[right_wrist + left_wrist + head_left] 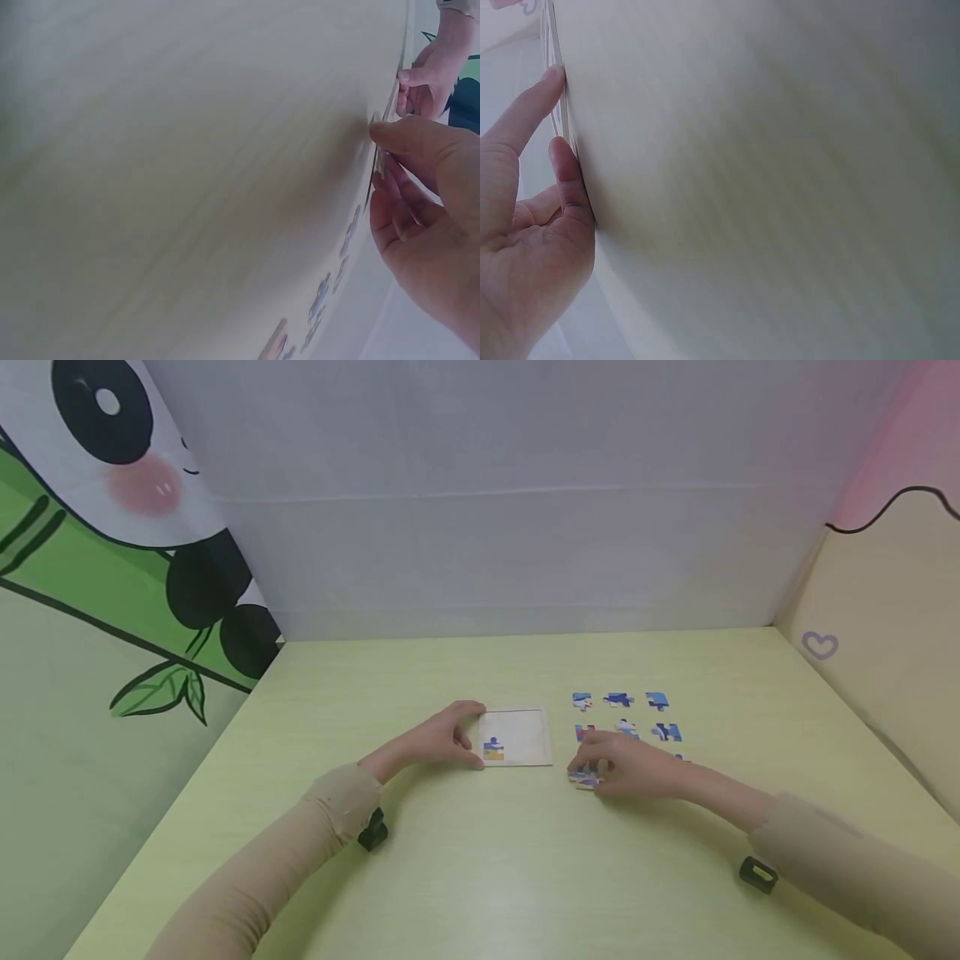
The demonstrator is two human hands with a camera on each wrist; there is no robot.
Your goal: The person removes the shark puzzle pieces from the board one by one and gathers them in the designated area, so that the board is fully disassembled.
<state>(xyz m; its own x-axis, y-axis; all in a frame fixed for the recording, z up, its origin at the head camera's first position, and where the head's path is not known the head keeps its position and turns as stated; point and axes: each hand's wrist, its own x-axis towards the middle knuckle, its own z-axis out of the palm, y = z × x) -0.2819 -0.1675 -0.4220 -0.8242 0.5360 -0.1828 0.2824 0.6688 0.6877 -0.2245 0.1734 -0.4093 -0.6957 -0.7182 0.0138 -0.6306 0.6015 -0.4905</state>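
Note:
A shallow, light puzzle tray [525,735] lies on the table, with one puzzle piece [493,750] in its lower left corner. At the tray's left side, my left hand [438,735] touches the upper and lower corners with finger and thumb. The left wrist view shows the left thumb [536,105] against the tray's thin edge. To the right of the tray, my right hand [630,764] pinches a puzzle piece [587,779] low over the tabletop, partly covered by the fingers. In the right wrist view the right thumb [409,135] and fingertips meet around it.
Several loose puzzle pieces [657,700] lie in rows right of the tray, some partly behind my right hand. A pale cloth wall [510,560] stands along the table's back edge. Printed panels rise at both sides.

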